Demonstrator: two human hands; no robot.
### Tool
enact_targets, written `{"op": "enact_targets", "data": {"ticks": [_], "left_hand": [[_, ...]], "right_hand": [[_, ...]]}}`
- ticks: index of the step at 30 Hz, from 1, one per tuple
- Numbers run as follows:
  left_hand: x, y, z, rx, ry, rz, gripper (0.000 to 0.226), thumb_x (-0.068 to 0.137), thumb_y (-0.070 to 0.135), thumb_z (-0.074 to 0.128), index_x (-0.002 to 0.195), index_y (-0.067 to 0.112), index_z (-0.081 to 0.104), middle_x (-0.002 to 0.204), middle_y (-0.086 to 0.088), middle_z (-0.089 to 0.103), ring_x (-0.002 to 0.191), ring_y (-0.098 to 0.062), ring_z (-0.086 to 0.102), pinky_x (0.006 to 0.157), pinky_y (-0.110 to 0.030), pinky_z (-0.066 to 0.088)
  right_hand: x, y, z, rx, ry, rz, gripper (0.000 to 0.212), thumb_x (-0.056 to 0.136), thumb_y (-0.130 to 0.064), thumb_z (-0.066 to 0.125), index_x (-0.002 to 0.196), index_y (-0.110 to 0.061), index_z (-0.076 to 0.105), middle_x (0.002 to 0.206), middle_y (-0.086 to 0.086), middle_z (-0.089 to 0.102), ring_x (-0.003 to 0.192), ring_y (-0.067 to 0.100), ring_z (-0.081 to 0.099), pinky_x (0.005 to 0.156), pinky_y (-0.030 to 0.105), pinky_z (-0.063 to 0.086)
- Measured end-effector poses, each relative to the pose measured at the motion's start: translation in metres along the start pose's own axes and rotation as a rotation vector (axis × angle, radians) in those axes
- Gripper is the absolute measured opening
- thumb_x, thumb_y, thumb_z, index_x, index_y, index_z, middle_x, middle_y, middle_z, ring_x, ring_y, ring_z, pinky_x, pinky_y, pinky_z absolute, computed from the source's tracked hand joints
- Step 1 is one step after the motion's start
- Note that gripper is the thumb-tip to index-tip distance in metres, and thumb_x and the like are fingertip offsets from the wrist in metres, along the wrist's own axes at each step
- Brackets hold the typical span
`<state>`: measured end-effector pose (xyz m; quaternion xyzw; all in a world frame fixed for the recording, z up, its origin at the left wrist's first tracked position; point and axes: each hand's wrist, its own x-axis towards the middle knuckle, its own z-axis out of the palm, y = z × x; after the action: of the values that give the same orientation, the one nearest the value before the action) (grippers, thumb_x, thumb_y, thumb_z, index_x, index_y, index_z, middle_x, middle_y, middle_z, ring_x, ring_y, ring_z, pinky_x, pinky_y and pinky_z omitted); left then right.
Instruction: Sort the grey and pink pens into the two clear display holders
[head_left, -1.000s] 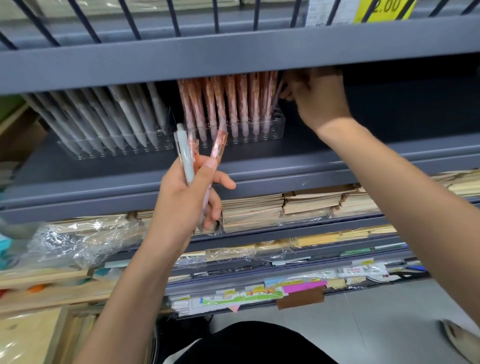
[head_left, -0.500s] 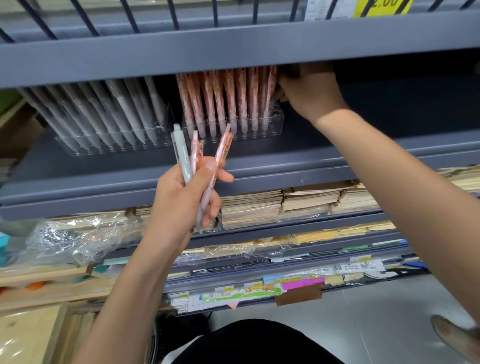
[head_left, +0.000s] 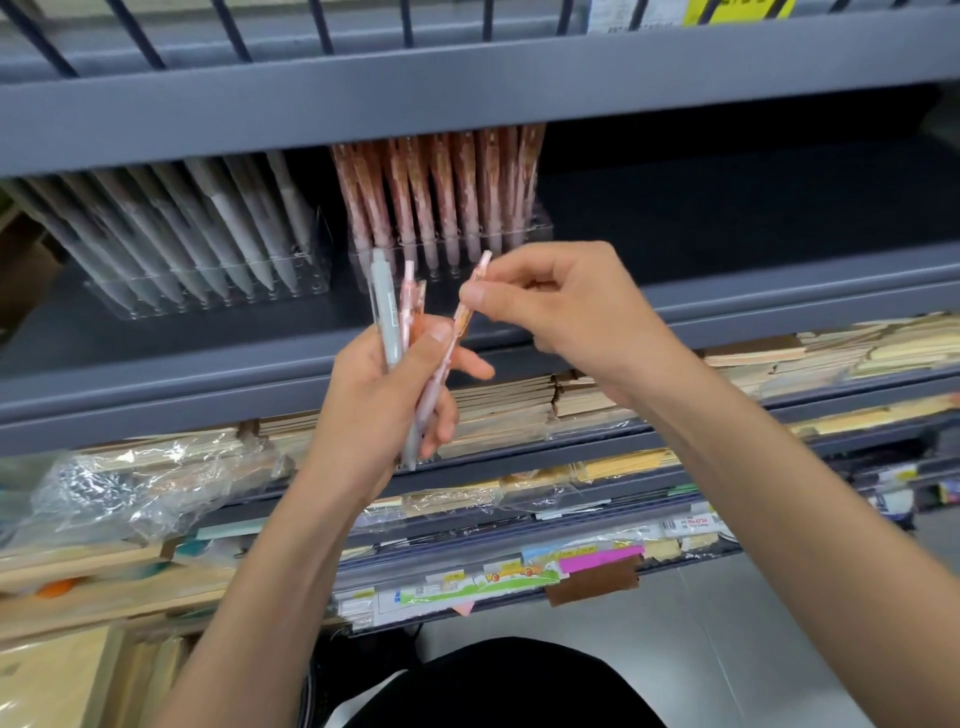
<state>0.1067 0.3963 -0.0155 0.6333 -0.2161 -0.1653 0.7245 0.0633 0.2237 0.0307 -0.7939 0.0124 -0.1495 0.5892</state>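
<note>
You are holding both hands in front of a grey metal shelf (head_left: 727, 291). The lip of the upper shelf (head_left: 467, 88) is hanging low over two clear plastic holders and hiding the pen tops. The left holder (head_left: 218, 299) is carrying a slanted row of matt grey pens (head_left: 228, 218). The right holder (head_left: 524, 234), just beside it, is carrying upright patterned pink pens (head_left: 441, 197).

Your left hand (head_left: 374, 405) is gripping a small bunch, its fingers curled round one smooth grey pen (head_left: 387, 317) and a short pink pen (head_left: 410, 296). Your right hand (head_left: 566, 306) is pinching the upper end of a slim pink pen (head_left: 465, 312) between thumb and forefinger, while its lower barrel is sitting in the left hand's grip.

On the lower shelves, tan notebooks (head_left: 498, 410) are lying in stacks beside crinkled clear wrap (head_left: 130, 483).
</note>
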Motion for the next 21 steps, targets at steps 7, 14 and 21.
{"op": "enact_targets", "data": {"ticks": [7,14,21], "left_hand": [[0.002,0.004,-0.004,-0.043,0.046,-0.021,0.029,0.104,0.041,0.045,0.113,0.02,0.063,0.068,-0.01,0.068,0.03,-0.015,0.039,0.033,-0.016,0.029],[-0.004,0.003,-0.007,-0.038,0.112,-0.008,0.006,0.103,0.039,0.047,0.098,0.04,0.05,0.063,-0.001,0.055,0.032,-0.013,0.029,0.035,-0.015,0.024],[-0.01,0.004,-0.012,0.05,0.118,0.045,0.017,0.097,0.049,0.053,0.096,0.039,0.066,0.074,-0.006,0.071,0.034,-0.015,0.045,0.034,-0.018,0.031]], "right_hand": [[0.013,-0.009,-0.038,0.349,0.365,-0.062,0.01,0.094,-0.006,0.055,0.086,-0.01,0.058,0.076,0.011,0.068,0.058,0.022,0.065,0.054,0.03,0.055],[0.038,0.009,-0.067,0.22,0.764,-0.25,0.015,0.091,-0.004,0.044,0.097,-0.014,0.053,0.088,0.013,0.065,0.069,0.028,0.069,0.069,0.038,0.059],[0.067,-0.007,-0.051,0.487,0.734,-0.001,0.019,0.097,0.004,0.029,0.089,-0.002,0.046,0.069,0.016,0.053,0.049,0.027,0.045,0.047,0.026,0.037]]}}
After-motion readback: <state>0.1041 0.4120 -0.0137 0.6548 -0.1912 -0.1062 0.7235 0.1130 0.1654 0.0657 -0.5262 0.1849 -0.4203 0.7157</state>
